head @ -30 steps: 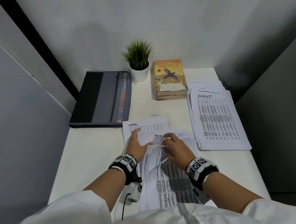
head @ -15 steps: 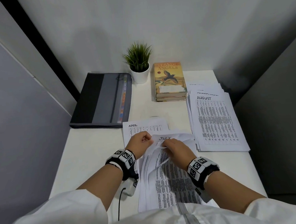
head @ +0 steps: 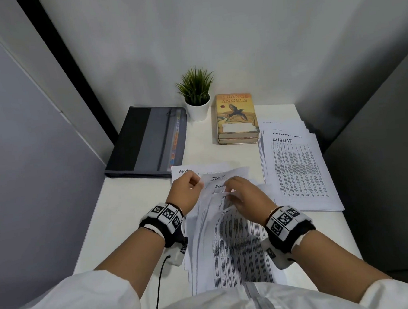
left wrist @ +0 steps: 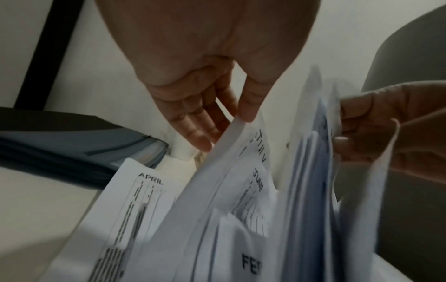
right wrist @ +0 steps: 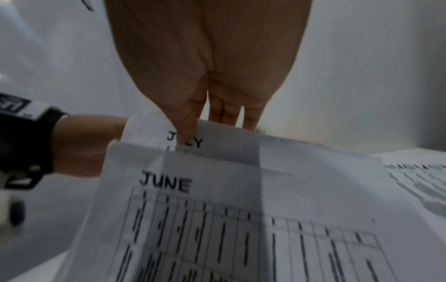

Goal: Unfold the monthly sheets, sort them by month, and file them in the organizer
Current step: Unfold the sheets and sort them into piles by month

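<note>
On the white worktop (head: 134, 202), between the closed organizer (head: 146, 140) and a flat pile topped by the August sheet (head: 295, 169), lies the loose fanned stack of monthly sheets (head: 231, 244), light, limp, creased and apt to slide. The left hand (head: 187, 191) pinches the July sheet (head: 220, 177) at its top edge. The right hand (head: 247, 197) has its fingers (right wrist: 224, 110) clamped on sheet tops, thumb in front; top corners look the safest hold.

Desk layout with papers, organizer, plant and books.
The organizer (head: 146, 140) lay at back left, the potted plant (head: 196, 94) right of it, stacked books (head: 236, 118) right again. The August pile (head: 298, 172) sat at right; the fanned sheets (head: 230, 237) lay centre front, over the April sheet (head: 185, 171).
</note>
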`<action>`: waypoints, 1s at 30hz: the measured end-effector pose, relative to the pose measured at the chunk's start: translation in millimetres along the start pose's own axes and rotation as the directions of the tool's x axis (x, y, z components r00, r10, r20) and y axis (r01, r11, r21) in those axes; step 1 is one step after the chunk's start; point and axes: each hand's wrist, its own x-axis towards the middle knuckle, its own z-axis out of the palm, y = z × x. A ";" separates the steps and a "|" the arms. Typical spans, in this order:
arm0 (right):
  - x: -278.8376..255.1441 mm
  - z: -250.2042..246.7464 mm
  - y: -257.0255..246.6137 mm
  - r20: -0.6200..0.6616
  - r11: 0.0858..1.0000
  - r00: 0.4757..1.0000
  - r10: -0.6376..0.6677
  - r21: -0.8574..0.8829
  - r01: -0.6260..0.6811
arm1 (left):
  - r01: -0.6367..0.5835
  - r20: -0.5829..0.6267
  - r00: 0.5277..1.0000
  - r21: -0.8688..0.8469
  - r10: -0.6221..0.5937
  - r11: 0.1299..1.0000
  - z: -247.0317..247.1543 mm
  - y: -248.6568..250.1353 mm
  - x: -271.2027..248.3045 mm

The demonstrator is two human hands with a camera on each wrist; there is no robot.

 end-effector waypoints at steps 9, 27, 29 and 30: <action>20.4 -68.2 -34.7 -0.117 0.997 0.993 -0.015 0.073 0.024 | -0.277 0.017 0.959 -0.158 0.283 0.948 -31.5 58.6 -1.5; 54.2 -128.6 -41.9 -0.741 0.961 0.645 0.185 0.273 0.039 | -0.378 -0.428 0.887 -0.460 0.172 0.804 -49.8 104.3 20.3; 49.2 -120.6 -19.5 -0.546 0.809 0.728 0.414 0.587 -0.020 | -0.376 -0.406 0.899 -0.522 0.164 0.766 -51.4 103.8 23.0; 48.1 -115.0 -10.3 -0.419 0.715 0.783 0.460 0.697 -0.047 | -0.362 -0.381 0.910 -0.541 0.162 0.759 -48.1 103.6 23.4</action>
